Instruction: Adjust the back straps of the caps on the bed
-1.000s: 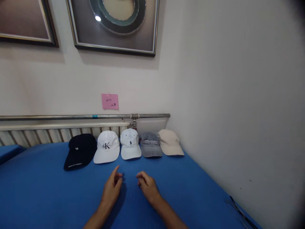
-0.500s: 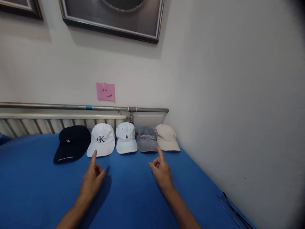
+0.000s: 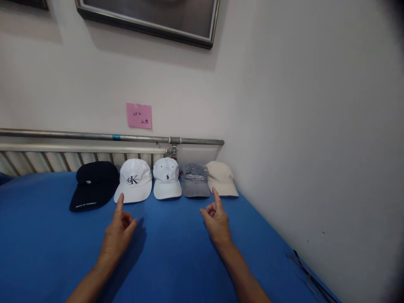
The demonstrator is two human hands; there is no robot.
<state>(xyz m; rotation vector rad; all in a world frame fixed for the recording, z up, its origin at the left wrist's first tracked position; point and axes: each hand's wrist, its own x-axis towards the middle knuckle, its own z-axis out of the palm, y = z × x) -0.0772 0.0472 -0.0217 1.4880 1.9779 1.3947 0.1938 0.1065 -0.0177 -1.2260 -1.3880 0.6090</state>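
Note:
Several baseball caps stand in a row at the back of a blue-covered surface (image 3: 170, 252). From the left they are a black cap (image 3: 97, 183), a white cap with dark letters (image 3: 134, 181), a pale cap with a small dark emblem (image 3: 167, 181), a grey cap (image 3: 195, 181) and a beige cap (image 3: 222, 179). My left hand (image 3: 118, 231) points its index finger at the white cap's brim, thumb out and other fingers curled. My right hand (image 3: 217, 223) does likewise in front of the grey and beige caps. Neither holds anything; I cannot tell whether the fingertips touch the brims.
Behind the caps run a metal pipe (image 3: 139, 138) and a radiator (image 3: 53, 162). A pink note (image 3: 139, 115) is stuck on the wall under a framed picture (image 3: 151, 27). A wall bounds the surface on the right, with dark cables (image 3: 311, 273) along that edge.
My right hand has shifted slightly right, its fingertip now nearer the beige cap. The left keeps its pose near the white cap. The whole view has moved a little; the caps keep their places.

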